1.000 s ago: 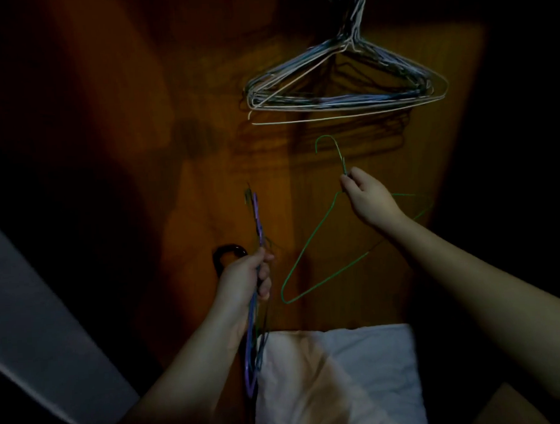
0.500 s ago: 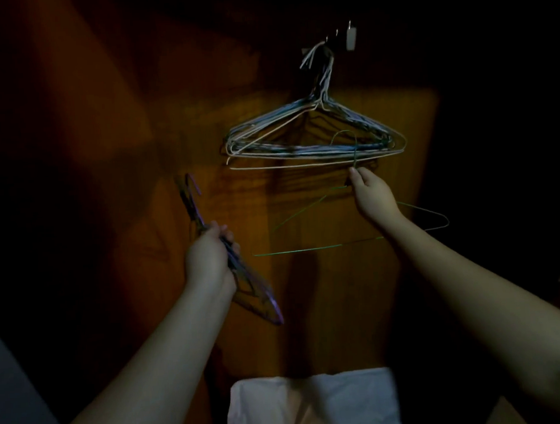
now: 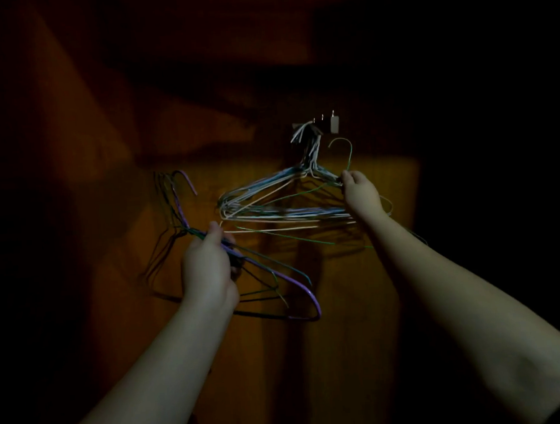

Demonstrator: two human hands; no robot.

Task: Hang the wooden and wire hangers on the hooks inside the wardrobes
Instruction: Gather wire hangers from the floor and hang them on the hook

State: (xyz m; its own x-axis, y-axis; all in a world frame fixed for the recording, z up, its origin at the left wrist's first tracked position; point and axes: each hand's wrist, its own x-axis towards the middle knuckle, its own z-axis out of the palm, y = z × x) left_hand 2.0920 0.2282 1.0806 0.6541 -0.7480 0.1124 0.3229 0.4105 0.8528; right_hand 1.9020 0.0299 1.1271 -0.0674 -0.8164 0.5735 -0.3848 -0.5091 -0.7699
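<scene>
Evidently the right hand point(image 3: 362, 194) is pinching the light, springy green wire hanger point(image 3: 343, 150) at its neck, while the left hand point(image 3: 207, 270) is gripping a tangle-prone bundle of hangers point(image 3: 275, 273).

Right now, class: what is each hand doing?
Left hand: grips a bundle of wire hangers.
Right hand: pinches a green wire hanger.

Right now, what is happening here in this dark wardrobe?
A person is hanging wire hangers inside a dim wooden wardrobe. The right hand pinches a green wire hanger by its neck and holds its hook just below and beside the wall hooks, not yet on them. A bundle of pale wire hangers already hangs there. The left hand grips several more hangers, one of them purple, waiting their turn.
</scene>
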